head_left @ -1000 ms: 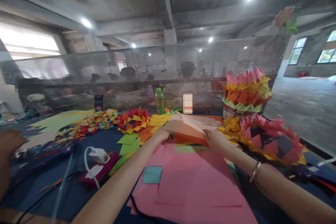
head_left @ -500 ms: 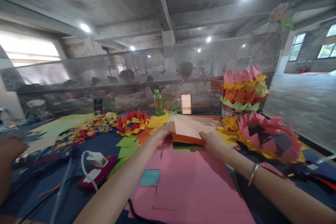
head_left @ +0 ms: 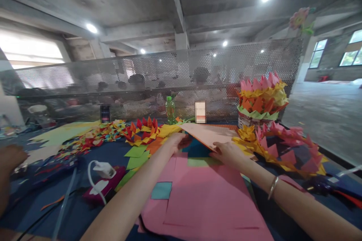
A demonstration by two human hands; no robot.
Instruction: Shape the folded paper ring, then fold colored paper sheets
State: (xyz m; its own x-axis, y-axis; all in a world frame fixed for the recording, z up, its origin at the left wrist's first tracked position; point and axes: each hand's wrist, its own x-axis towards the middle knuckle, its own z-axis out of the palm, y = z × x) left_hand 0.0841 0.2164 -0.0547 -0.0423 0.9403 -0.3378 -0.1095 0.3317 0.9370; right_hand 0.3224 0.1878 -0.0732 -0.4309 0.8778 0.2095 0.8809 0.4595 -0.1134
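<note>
The left hand [head_left: 177, 141] and the right hand [head_left: 227, 151] meet just past the middle of the table [head_left: 70, 211], each pinching a near edge of a peach sheet [head_left: 210, 134]; the sheet is tilted, its near edge raised off the table and its far edge towards twelve o'clock; a teal sheet [head_left: 198, 149] shows in the gap beneath it. A bracelet [head_left: 272, 187] sits on the right wrist.

At six o'clock from the hands lie flat pink sheets [head_left: 209, 199], with a small teal square [head_left: 161, 190] on their left edge; at eight o'clock a white plug [head_left: 103, 169] rests on a magenta case [head_left: 113, 180]. At ten o'clock spreads a litter of folded red and yellow paper points [head_left: 141, 130]; at twelve o'clock a green bottle [head_left: 170, 110] stands against a mesh screen [head_left: 113, 83]. At two o'clock rises a tiered paper lotus [head_left: 262, 99]; at three o'clock lies a pink and yellow paper ring [head_left: 285, 150]. Another person's hand [head_left: 10, 158] rests at the far nine o'clock edge.
</note>
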